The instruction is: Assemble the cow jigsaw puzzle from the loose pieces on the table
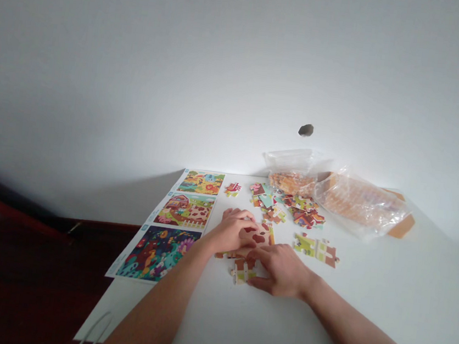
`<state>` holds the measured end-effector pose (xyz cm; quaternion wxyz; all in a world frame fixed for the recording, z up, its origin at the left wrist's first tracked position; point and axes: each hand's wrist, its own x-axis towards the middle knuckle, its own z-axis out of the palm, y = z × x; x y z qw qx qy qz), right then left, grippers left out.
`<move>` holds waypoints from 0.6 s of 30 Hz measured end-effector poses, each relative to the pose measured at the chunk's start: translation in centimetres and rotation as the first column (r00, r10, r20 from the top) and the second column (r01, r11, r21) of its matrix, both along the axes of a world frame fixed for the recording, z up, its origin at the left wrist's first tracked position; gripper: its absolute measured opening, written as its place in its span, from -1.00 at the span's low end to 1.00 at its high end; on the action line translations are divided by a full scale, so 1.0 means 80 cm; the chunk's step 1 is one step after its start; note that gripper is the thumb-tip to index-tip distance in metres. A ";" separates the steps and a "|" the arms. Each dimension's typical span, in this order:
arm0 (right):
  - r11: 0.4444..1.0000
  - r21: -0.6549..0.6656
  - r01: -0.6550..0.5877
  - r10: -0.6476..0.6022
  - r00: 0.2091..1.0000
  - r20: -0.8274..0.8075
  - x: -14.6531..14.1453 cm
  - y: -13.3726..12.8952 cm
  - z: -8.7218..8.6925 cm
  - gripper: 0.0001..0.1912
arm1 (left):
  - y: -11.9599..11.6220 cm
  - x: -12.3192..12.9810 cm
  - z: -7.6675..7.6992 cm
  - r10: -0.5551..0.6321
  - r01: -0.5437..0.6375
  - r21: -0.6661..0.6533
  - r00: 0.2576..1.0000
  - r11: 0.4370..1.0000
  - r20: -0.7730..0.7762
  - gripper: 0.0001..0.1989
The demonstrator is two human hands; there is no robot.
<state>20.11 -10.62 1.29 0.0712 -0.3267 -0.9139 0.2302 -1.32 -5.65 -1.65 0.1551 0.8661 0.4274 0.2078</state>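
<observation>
A white table (384, 300) carries picture sheets (174, 223) at left, loose puzzle pieces (292, 207) mid-table, plastic bags (358, 203) far right (one crumpled).

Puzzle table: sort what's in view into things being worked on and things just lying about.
In hand:
left hand and right hand on the joined brown pieces
small joined piece at the right fingertips

Lying about:
loose piece heap
green joined section
picture sheet
two plastic bags

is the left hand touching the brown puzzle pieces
Touching: the head view shows the left hand lying on the joined brown puzzle pieces, fingers overlapping them with no gap.
</observation>
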 end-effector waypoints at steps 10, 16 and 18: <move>0.999 0.026 -0.018 0.019 0.999 -0.045 -0.002 -0.001 -0.006 -0.57 | 0.000 -0.001 -0.001 0.000 0.000 -0.011 1.000 1.000 -0.002 -0.77; 0.996 0.024 -0.082 0.084 0.995 -0.063 -0.003 -0.002 -0.002 -0.51 | 0.002 -0.002 -0.003 -0.022 0.022 -0.010 1.000 1.000 0.003 -0.71; 0.997 0.019 -0.073 0.074 0.996 -0.053 -0.003 -0.002 -0.001 -0.50 | 0.002 -0.002 -0.002 -0.025 0.025 -0.007 1.000 1.000 0.008 -0.71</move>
